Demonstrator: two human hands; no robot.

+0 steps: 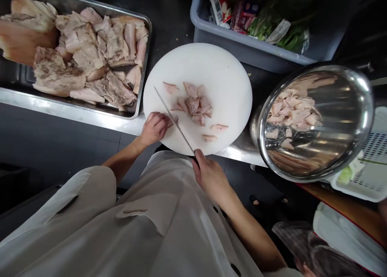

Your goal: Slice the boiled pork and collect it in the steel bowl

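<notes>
A round white cutting board (223, 75) lies at the counter's front edge, with sliced pink meat (195, 103) heaped near its middle and a few loose slices around. My right hand (210, 174) is closed on the dark handle of a knife (173, 120), whose blade slants up and left over the board. My left hand (155, 128) rests at the board's left edge, fingers curled on a small piece of meat (173, 121) beside the blade. Part of that piece is hidden by the fingers and the knife.
A metal tray (147, 63) of large cooked meat pieces stands at the left. Behind the board is a grey bin (229, 33) with packaging and greens. At the right are a steel bowl (341, 119) holding cut meat and a white basket (376, 148). Another person's arm shows at lower right.
</notes>
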